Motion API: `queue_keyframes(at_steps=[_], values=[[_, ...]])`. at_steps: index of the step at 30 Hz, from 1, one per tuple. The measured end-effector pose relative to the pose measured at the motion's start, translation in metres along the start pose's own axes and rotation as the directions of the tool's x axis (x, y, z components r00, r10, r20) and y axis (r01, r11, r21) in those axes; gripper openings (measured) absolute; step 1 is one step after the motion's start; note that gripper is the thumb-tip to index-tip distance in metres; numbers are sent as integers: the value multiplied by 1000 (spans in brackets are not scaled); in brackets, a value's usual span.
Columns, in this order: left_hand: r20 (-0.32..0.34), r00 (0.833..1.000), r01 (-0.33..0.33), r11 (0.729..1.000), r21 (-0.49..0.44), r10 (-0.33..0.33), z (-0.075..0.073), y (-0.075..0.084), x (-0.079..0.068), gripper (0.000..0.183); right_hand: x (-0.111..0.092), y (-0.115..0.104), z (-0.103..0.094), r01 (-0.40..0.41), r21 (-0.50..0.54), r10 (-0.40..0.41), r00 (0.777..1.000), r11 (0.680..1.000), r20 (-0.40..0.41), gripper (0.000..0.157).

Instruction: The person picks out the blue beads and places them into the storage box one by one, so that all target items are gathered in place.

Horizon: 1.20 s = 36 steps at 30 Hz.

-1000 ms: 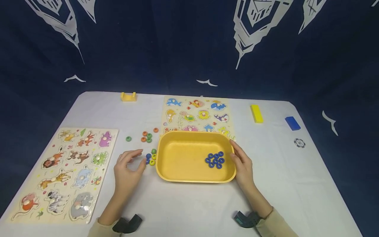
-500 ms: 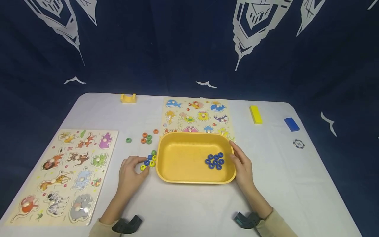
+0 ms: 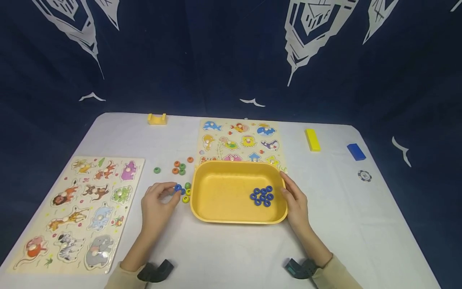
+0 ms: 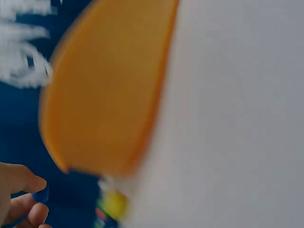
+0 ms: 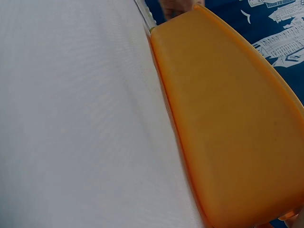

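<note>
In the head view my left hand (image 3: pixel 159 204) pinches a blue bead (image 3: pixel 178 187) between thumb and fingertips; the left wrist view shows this blue bead (image 4: pixel 41 194) too. Beside it, left of a yellow tray (image 3: pixel 223 200), lie another blue bead (image 3: pixel 183 192), a green bead (image 3: pixel 187 185) and two yellow beads (image 3: pixel 185 199). Several blue beads (image 3: pixel 263 197) sit together in the tray's right part. My right hand (image 3: pixel 297 204) grips the tray's right rim. In the right wrist view the tray's outer wall (image 5: pixel 228 123) hides most of that hand.
Orange beads (image 3: pixel 175 171) and green beads (image 3: pixel 157 170) lie behind the left hand. An animal puzzle board (image 3: pixel 122 168) is at left; a sea-animal board (image 3: pixel 236 134) is partly behind the tray. A yellow block (image 3: pixel 312 140), blue block (image 3: pixel 356 152) and round chip (image 3: pixel 364 176) lie right.
My left hand has taken hold of a blue bead and raised it slightly away from the others. A yellow bead near the thumb is now out of sight. The right hand and tray have not moved.
</note>
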<state>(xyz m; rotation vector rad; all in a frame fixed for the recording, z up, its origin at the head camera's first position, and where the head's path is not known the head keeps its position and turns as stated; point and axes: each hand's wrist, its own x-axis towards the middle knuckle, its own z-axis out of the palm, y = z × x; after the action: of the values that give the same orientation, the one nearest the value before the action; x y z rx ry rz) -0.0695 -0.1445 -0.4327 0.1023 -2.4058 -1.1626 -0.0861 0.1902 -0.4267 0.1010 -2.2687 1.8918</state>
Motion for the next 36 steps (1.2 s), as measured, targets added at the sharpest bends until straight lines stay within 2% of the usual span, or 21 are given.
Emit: queue_keyframes(at_steps=[2, 4, 6, 8, 11, 14, 17, 20, 22, 24, 28, 32, 34, 36], values=[[13, 999, -46, 997, -66, 47, 0, 15, 6, 22, 0, 0, 0, -1, -5, 1, 1000, 1000, -2, 40], [56, 994, -85, 987, -134, 93, 3, 32, 12, 20, 0, -1, 0, -5, -7, 5, 1000, 1000, -5, 40], [127, 985, -89, 977, -195, 115, 9, 49, 18, 19, 0, -1, 0, -6, -10, 6, 1000, 1000, -3, 40], [214, 969, -76, 972, -221, 125, 19, 63, 23, 18, 0, -1, 0, -8, -13, 8, 1000, 1000, 1, 40], [340, 931, -60, 976, -210, 131, 39, 78, 28, 17, 0, -2, 1, -10, -13, 10, 1000, 1000, 1, 40], [445, 884, -73, 983, -171, 143, 60, 88, 30, 16, 0, -2, 1, -7, -7, 7, 1000, 1000, -2, 40], [523, 837, -103, 985, -138, 160, 80, 93, 30, 17, 0, -2, 1, -10, 1, 10, 1000, 1000, -9, 40], [595, 789, -123, 989, -88, 151, 97, 95, 30, 16, 0, -2, 1, -12, 0, 12, 1000, 1000, -10, 40], [637, 761, -123, 991, -49, 126, 106, 95, 28, 16, 0, -2, 1, -14, 0, 14, 1000, 1000, -9, 40], [666, 739, -130, 992, -5, 100, 113, 94, 27, 15, 0, -2, 1, -11, -4, 11, 1000, 1000, -4, 40], [717, 693, -151, 988, 43, 75, 121, 95, 26, 17, 0, -2, 0, -12, -6, 12, 1000, 1000, -7, 40], [769, 633, -205, 977, 51, 92, 121, 96, 22, 28, 0, -1, -1, -6, 2, 6, 1000, 1000, -2, 40], [778, 617, -245, 968, 50, 116, 117, 96, 20, 34, 0, 0, 0, -3, 7, 3, 1000, 1000, 1, 40], [772, 620, -280, 959, 49, 141, 110, 98, 16, 39, 0, 0, 0, -1, 12, 1, 1000, 1000, 1, 40]])
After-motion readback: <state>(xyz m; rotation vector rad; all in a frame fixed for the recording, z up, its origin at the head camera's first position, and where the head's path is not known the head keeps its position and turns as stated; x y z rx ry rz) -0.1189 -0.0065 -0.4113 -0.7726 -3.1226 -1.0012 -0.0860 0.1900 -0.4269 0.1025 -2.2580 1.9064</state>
